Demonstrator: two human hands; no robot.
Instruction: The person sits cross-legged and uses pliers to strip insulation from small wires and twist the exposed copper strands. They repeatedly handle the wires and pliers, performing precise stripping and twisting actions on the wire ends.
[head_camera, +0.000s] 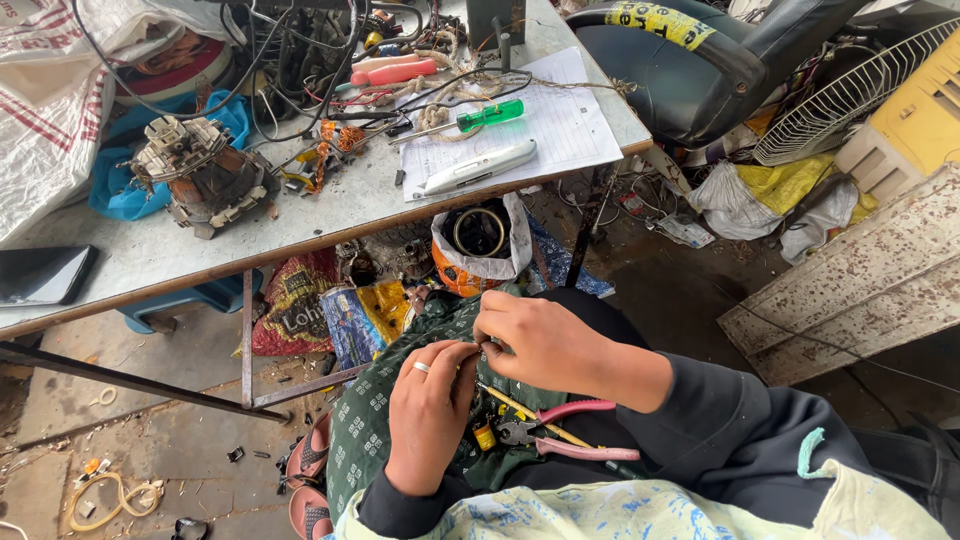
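Note:
My left hand (430, 415), a ring on one finger, and my right hand (540, 340) meet over my lap, fingertips pinched together on a small part with thin wire; the part itself is mostly hidden by the fingers. Pliers with pink handles (560, 432) lie on the green patterned cloth (365, 410) across my lap, just below the hands, next to a small yellow piece (485, 437).
A grey worktable (300, 215) ahead carries a motor stator (195, 175), a green-handled screwdriver (480, 117), a white tool (478, 167) on lined paper, cables and a dark phone (40, 272). A bag with tape rolls (478, 240) sits below. A black chair (700, 60) stands right.

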